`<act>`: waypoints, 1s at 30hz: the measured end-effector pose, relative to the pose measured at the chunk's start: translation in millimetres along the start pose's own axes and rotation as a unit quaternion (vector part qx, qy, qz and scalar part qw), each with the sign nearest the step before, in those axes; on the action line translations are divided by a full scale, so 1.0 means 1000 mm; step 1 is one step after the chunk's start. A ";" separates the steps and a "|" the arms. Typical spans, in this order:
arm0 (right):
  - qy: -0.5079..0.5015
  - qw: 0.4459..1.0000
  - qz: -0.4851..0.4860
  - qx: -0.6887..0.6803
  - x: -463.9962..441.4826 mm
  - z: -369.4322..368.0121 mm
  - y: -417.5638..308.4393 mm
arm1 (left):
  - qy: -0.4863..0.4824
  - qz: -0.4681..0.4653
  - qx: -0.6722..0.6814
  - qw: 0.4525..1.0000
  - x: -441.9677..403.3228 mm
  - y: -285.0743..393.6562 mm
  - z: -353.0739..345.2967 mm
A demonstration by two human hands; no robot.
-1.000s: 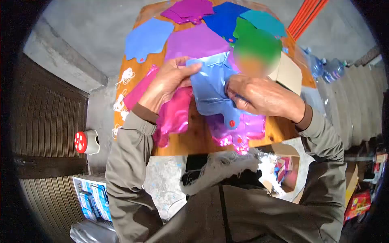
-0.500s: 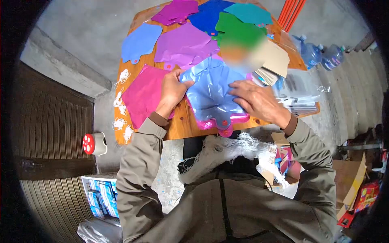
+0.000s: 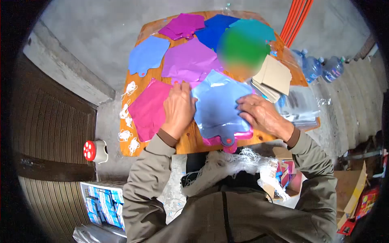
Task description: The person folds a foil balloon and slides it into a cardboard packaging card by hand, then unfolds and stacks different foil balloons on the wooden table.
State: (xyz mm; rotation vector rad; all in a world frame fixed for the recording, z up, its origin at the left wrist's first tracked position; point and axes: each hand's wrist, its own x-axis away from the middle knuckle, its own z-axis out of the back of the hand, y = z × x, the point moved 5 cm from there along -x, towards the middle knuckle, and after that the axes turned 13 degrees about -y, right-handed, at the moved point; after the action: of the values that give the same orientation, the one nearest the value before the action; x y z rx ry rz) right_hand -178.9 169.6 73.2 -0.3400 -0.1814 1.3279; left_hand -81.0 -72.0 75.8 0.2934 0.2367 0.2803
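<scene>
A shiny light-blue flat sheet (image 3: 219, 107) with a rounded tab lies at the table's front, on top of a pink sheet (image 3: 230, 149) whose edges and tab stick out underneath. My left hand (image 3: 179, 109) rests at its left edge, thumb beside the blue sheet and fingers stretched forward on the table. On the right edge lies my right hand (image 3: 263, 113), its fingers spread over the blue surface. Left of my left hand is a magenta sheet (image 3: 150, 109). A purple sheet (image 3: 190, 60) lies just beyond both hands.
Farther back on the wooden table (image 3: 190, 141) are more coloured sheets, including a blue one (image 3: 148, 54). Beige cards (image 3: 273, 75) and clear plastic packs (image 3: 300, 107) lie to the right. White string bundles (image 3: 129, 88) line the left edge; tangled white string (image 3: 243, 160) hangs before me.
The view has tilted, so the table appears lower. My left hand has turned, its fingers now pointing forward beside the blue sheet. The blue sheet looks flatter and smoother under my right hand.
</scene>
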 end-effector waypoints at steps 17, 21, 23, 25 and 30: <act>-0.082 0.975 -0.166 0.123 -0.191 0.081 0.226 | -0.141 -0.151 0.015 0.978 -0.075 0.013 -0.015; -0.043 0.985 -0.117 0.119 -0.182 0.064 0.234 | -0.129 -0.149 0.014 0.980 -0.109 0.011 -0.018; -0.061 0.974 -0.152 0.156 -0.186 0.063 0.243 | -0.113 -0.150 0.010 0.982 -0.125 0.007 -0.023; -0.076 0.957 -0.205 0.192 -0.189 0.065 0.247 | -0.095 -0.153 0.017 0.984 -0.135 0.006 -0.025; -0.099 0.956 -0.184 0.204 -0.225 0.083 0.229 | -0.085 -0.148 0.025 0.985 -0.151 0.006 -0.036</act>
State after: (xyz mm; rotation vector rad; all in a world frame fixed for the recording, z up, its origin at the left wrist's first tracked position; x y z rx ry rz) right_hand -468.4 9.1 86.1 0.1738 -0.1260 0.9960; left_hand -233.3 -103.7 72.6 0.3258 0.1154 -0.0455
